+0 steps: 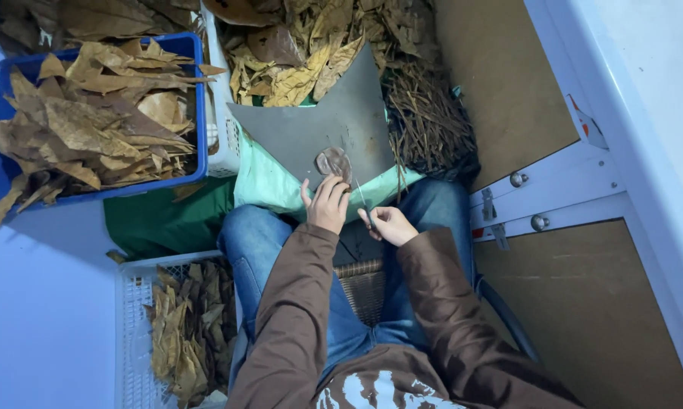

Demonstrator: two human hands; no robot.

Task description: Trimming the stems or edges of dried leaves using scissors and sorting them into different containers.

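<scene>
I sit with a grey board (311,129) resting across my knees. A small round brown leaf piece (334,160) lies on the board's near edge. My left hand (327,203) is curled with its fingertips on that leaf piece. My right hand (387,225) is closed on a thin stem (361,197) that slants up toward the leaf. Both arms wear brown sleeves over blue jeans.
A blue crate (197,113) of dried brown leaves stands at the left. A white basket (129,318) with more leaves sits at the lower left. A leaf heap (311,45) and a pile of thin stems (432,121) lie beyond the board. A white-framed wooden panel (553,212) stands at the right.
</scene>
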